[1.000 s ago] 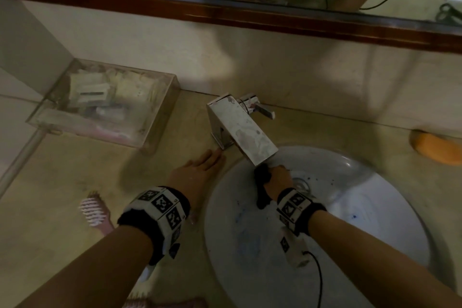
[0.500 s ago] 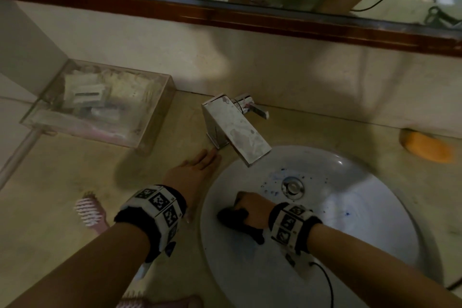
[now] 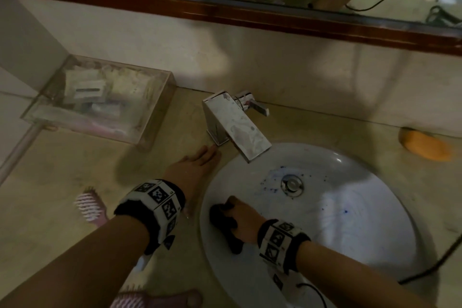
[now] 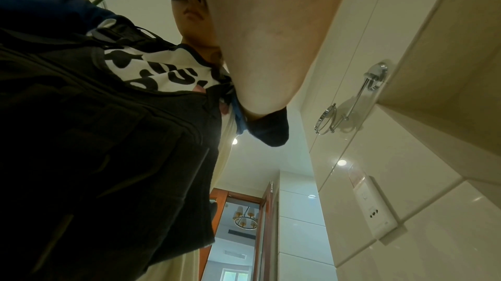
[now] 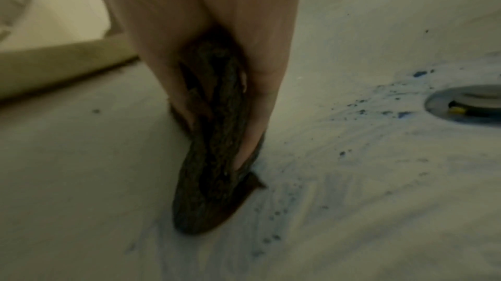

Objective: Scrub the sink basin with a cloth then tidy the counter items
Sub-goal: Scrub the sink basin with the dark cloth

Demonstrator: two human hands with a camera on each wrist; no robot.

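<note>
Far left on the beige counter (image 3: 62,182) sits a clear plastic box (image 3: 150,117) of small packets, hard against the wall, and nearer the front edge lies a pink hairbrush (image 3: 90,207), bristles up, with a second pink brush (image 3: 140,300) peeking in at the bottom. Next along, the left hand (image 3: 192,167) lies flat on the counter just beside the basin rim, fingers straight and close together, the tips reaching right up to the base of the square chrome faucet (image 3: 235,127); whether they touch it, I can't tell. The left wrist view looks up at the person's dark top and a wall-mounted mirror (image 4: 328,118), so it shows no fingers. Into the white sink basin (image 3: 350,220) now: the right hand (image 3: 243,220) is down on the left inner slope, fingers curled over a dark cloth (image 3: 222,217) and pressing it onto the porcelain. The right wrist view shows that cloth (image 5: 214,146) bunched and pinched between thumb and fingers (image 5: 260,84), its lower fold on the basin surface. Blue specks and smears (image 5: 360,112) fan out from the cloth toward the metal drain (image 3: 291,184), which sits up and to the right of the hand. Far right, by the wall, an orange soap bar (image 3: 425,145) rests on the counter, well apart from the basin.
</note>
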